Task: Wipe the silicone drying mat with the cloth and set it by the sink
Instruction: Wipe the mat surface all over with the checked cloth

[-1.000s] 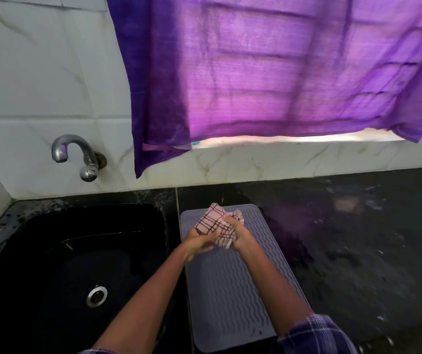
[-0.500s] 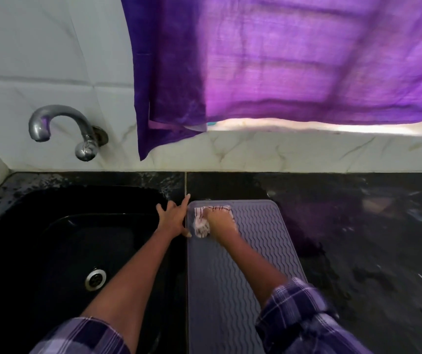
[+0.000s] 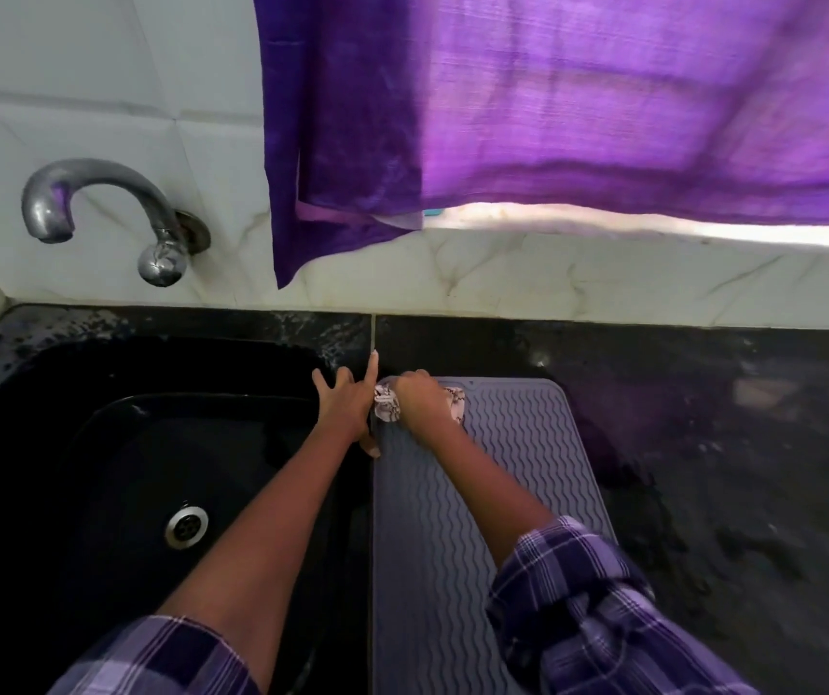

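With the left hand [image 3: 347, 408] off the cloth [image 3: 386, 406] and spread open at the sink [image 3: 101, 373] edge, the right hand [image 3: 420, 398] had clamped it onto the mat's [image 3: 452, 544] far-left corner, so wiping was underway.

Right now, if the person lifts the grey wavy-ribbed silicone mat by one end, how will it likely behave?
The grey wavy-ribbed silicone mat looks thin and lies flat, so it would probably droop rather than stay stiff. The glossy black countertop looks wet, so the mat may cling or slide when pushed.
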### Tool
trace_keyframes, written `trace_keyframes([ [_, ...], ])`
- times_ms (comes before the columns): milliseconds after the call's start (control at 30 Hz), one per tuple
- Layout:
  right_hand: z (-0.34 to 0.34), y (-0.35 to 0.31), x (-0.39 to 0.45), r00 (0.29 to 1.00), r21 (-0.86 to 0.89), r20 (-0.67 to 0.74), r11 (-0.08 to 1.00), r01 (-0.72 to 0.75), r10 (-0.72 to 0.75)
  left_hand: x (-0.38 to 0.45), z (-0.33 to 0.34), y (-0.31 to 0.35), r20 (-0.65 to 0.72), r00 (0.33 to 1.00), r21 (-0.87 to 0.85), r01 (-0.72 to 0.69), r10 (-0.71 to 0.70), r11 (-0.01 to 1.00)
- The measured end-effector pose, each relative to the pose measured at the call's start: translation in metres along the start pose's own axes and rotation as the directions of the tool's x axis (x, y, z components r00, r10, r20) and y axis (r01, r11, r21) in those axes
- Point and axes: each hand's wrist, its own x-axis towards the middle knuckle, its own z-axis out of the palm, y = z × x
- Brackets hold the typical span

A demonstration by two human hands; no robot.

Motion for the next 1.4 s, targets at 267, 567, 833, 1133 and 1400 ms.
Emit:
trace_keyframes([
  [267, -0.002, 0.001, -0.039, 0.975, 0.027, 0.206, 0.996, 0.083, -0.087, 0.0, 0.004, -0.004, -0.021, 1.0, 0.0, -0.008, 0.008, 1.0],
  [567, 0.0, 0.001, -0.001, 0.999, 0.026, 0.034, 1.0, 0.004, -0.004, 0.001, 0.009, -0.008, -0.071, 0.997, -0.052, -0.02, 0.016, 0.998],
  [833, -0.018, 0.007, -0.013, 0.991, 0.113, 0.134, 0.993, -0.027, 0.012, -0.007, 0.008, 0.002, -0.116, 0.991, -0.041, 0.058, -0.063, 0.997],
  [1133, 0.008, 0.005, -0.016, 0.993, 0.135, 0.12, 0.991, -0.012, -0.004, -0.001, 0.01, 0.0, -0.094, 0.989, -0.093, 0.109, -0.118, 0.99],
  [1400, -0.021, 0.016, -0.018, 0.999, 0.12, 0.0, 0.992, -0.032, 0.032, -0.002, 0.008, -0.001, -0.013, 0.998, 0.028, -0.065, 0.066, 0.997],
])
